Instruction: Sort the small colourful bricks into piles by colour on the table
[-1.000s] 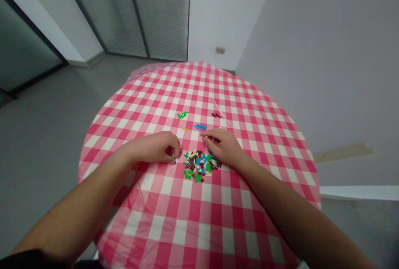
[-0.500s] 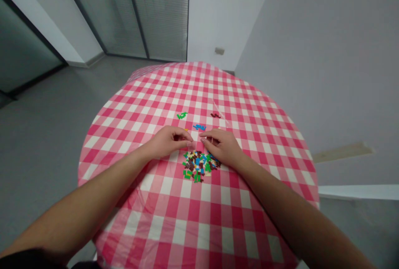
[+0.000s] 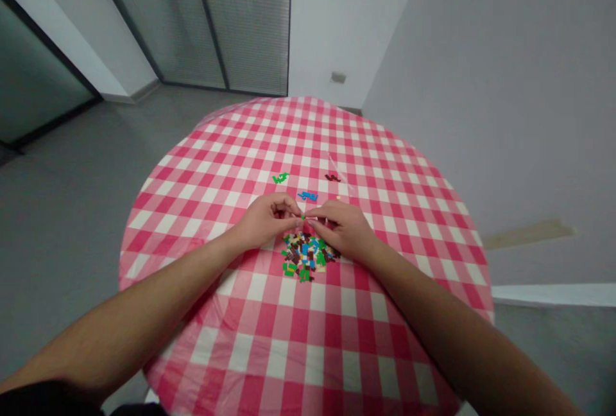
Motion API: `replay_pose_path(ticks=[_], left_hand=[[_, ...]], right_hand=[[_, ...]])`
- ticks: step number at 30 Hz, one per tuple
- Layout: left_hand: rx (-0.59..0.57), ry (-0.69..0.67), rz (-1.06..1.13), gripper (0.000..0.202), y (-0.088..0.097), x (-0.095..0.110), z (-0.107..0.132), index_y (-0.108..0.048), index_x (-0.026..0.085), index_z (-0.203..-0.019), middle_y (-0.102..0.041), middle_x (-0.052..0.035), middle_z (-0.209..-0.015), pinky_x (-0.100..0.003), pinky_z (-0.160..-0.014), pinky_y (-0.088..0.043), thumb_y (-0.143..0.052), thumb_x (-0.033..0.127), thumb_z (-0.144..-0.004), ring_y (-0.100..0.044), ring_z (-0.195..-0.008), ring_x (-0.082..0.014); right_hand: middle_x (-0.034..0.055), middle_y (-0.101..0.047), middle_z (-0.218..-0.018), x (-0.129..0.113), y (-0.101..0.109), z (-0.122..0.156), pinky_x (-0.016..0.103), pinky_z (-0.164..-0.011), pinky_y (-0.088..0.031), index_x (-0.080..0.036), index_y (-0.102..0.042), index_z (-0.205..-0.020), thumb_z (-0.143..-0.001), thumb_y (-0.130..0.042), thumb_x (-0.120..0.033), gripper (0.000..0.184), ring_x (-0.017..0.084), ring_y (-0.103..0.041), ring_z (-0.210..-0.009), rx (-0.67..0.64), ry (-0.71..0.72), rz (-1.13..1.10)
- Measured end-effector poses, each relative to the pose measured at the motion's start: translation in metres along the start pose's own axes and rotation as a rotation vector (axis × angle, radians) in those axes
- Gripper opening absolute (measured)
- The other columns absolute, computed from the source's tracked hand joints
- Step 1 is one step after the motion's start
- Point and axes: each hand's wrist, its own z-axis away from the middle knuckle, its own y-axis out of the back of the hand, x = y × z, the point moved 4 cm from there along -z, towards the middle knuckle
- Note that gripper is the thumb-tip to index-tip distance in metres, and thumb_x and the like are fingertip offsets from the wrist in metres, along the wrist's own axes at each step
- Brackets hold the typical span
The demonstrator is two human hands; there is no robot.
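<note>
Grey floor is seen around everything, w/ glass partition and its slatted blinds at the back, plain wall on the view's R. Round table under pink-and-white gingham cloth is centred in view, both forearms laid across it from the near side.

On the cloth, a heap of small plastic bricks is jumbled just below the hands: green, blue, brown, yellow and white pieces are mixed together. Beyond it, three small groups are set apart from the heap: green bricks to the view's L, blue bricks in the middle, dark brown bricks to the R. A tiny orange piece is spotted near the blue ones.

L hand and R hand are brought together above the heap, both curled narrow. A tiny green brick is shown where the fingers meet; which hand has it can't be told.
</note>
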Motion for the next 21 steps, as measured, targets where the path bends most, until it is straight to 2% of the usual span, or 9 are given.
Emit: replay_pose_path(ticks=[9,21], left_hand=[[-0.034,0.022,0.013,0.021,-0.0018,-0.0013,0.0012,-0.058,0.015,-0.073,-0.063,-0.0002,-0.065,-0.023,-0.056,-0.047,-0.076,0.027,-0.075,-0.06,-0.059,-0.0109],[-0.044,-0.013,0.02,0.015,-0.0043,0.0019,0.0021,-0.062,0.013,-0.084,-0.067,-0.0026,-0.071,-0.024,-0.061,-0.049,-0.069,0.027,-0.082,-0.062,-0.064,-0.012]], right_hand=[[0.004,-0.071,-0.073,-0.0023,0.0006,0.0003,0.024,-0.058,-0.044,-0.019,-0.074,-0.094,-0.09,-0.062,-0.023,0.013,0.014,-0.061,-0.065,-0.012,0.041,0.02],[0.0042,-0.071,-0.072,-0.0048,0.0014,-0.001,0.024,-0.059,-0.044,-0.018,-0.072,-0.09,-0.089,-0.06,-0.021,0.013,0.014,-0.06,-0.065,0.003,0.03,0.016]])
